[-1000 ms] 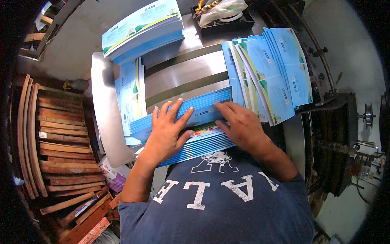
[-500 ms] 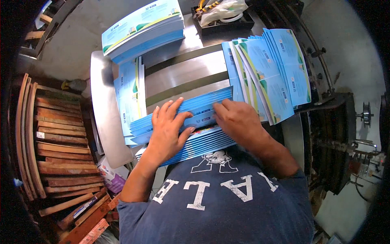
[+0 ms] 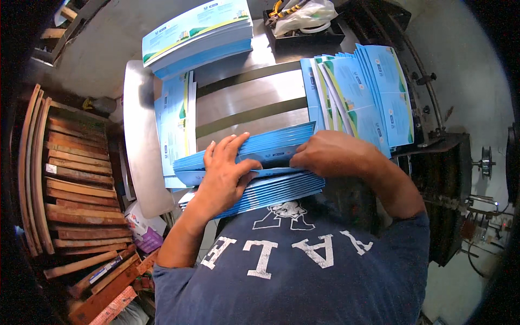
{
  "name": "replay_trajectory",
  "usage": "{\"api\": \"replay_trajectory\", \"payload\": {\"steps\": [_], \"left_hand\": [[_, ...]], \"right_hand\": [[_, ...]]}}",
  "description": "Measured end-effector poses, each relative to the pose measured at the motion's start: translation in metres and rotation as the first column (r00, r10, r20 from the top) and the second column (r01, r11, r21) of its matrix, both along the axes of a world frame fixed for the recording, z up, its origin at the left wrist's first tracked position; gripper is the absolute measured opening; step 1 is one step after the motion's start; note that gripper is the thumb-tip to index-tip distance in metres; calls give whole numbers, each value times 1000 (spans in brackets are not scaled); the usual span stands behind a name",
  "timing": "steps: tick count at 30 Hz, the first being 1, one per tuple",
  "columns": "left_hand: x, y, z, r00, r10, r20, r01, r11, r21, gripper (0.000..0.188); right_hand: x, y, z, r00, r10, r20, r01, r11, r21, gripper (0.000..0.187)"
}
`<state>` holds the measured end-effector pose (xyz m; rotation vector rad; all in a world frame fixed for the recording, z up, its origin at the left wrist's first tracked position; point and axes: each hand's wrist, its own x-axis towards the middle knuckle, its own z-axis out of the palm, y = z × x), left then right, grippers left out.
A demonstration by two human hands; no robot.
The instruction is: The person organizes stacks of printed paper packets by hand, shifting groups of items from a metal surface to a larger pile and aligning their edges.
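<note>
A stack of blue printed sheets (image 3: 276, 142), fanned in overlapping folds, lies at the table's near edge. My left hand (image 3: 219, 173) rests on its left part, fingers spread, thumb and forefinger beside the nearest printed sheet (image 3: 189, 178). At that sheet's right end my right hand (image 3: 333, 153) pinches its edge, with the fingertips partly hidden. Against my shirt, just below both hands, sits a second layered pile of folded blue sheets (image 3: 276, 194). The near sheet stands slightly raised, with a dark gap behind it.
Printed sheets (image 3: 176, 122) lie on the metal table (image 3: 244, 105) at left, more fanned sheets (image 3: 387, 97) at right. A tall stack (image 3: 200, 51) stands at the back, beside a black tray (image 3: 309, 40) holding a plastic bag and tools. Wooden slats (image 3: 81, 189) fill the left side.
My right hand has moved right and slightly nearer, its elbow swinging outward. The near sheet's edge has come down toward the lower pile. My left hand stays on the stack.
</note>
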<state>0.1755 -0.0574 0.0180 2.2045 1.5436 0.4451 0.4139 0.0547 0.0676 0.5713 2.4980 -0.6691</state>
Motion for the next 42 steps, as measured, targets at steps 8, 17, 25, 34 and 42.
{"api": "replay_trajectory", "payload": {"steps": [8,17,25,34,42], "left_hand": [[0,-1,2,1000,-7,-4,7,1000,-15,26],[-1,-1,6,999,-44,-28,43,998,-50,26],[-1,1,3,998,-41,-42,39,998,-44,23],[-2,0,2,1000,-10,-23,9,999,-52,22],[-2,-1,2,999,-27,-26,26,999,-33,25]], "right_hand": [[13,1,-16,981,-19,-193,0,995,-99,14],[13,-8,-20,968,168,-188,-155,985,80,31],[27,-4,-61,782,101,-615,-107,994,28,22],[-1,28,-32,525,-245,-815,633,753,181,9],[24,-7,-35,846,-146,-513,290,933,214,10]]}}
